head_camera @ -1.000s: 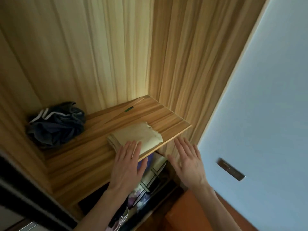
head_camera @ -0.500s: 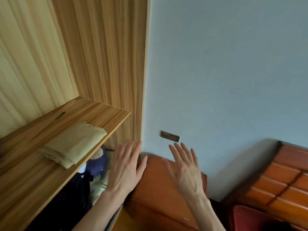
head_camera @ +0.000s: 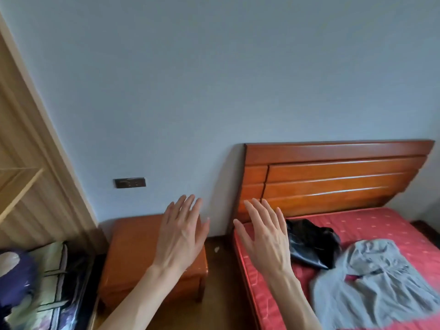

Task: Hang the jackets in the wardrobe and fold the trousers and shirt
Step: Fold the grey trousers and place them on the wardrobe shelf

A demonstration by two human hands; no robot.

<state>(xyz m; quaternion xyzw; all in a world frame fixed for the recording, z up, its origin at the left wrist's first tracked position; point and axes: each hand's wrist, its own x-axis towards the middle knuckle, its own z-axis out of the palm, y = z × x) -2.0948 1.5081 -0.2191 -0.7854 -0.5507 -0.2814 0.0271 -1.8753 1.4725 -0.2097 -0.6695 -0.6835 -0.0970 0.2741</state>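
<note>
Both hands hang empty in mid-air with palms down and fingers spread wide, the left hand (head_camera: 183,236) over a wooden bedside table (head_camera: 133,253) and the right hand (head_camera: 264,236) over the near corner of the bed (head_camera: 385,222). Neither touches anything.

From the right hand, a crumpled black garment (head_camera: 312,244) lies just beside it at about three o'clock, up against the foot of the headboard (head_camera: 333,177). It is glossy, bunched into a heap, and shows no clear long axis; whether it is a jacket or trousers cannot be told. Further out, at about four o'clock, a grey garment (head_camera: 371,282) is spread loosely across the red mattress. Its long axis runs from near the black heap toward the lower right edge of the view, and it looks soft and wrinkled, with what may be a hood or collar bunched at its upper end.

The right hand is clearly nearer both pieces; the left would have to cross the gap between table and bed. I judge the next move is a reach to the right for one of them, most easily the black heap.

At nine o'clock from the left hand stands the wardrobe (head_camera: 28,186), its shelf edge showing, with bags and bundles below.
</note>
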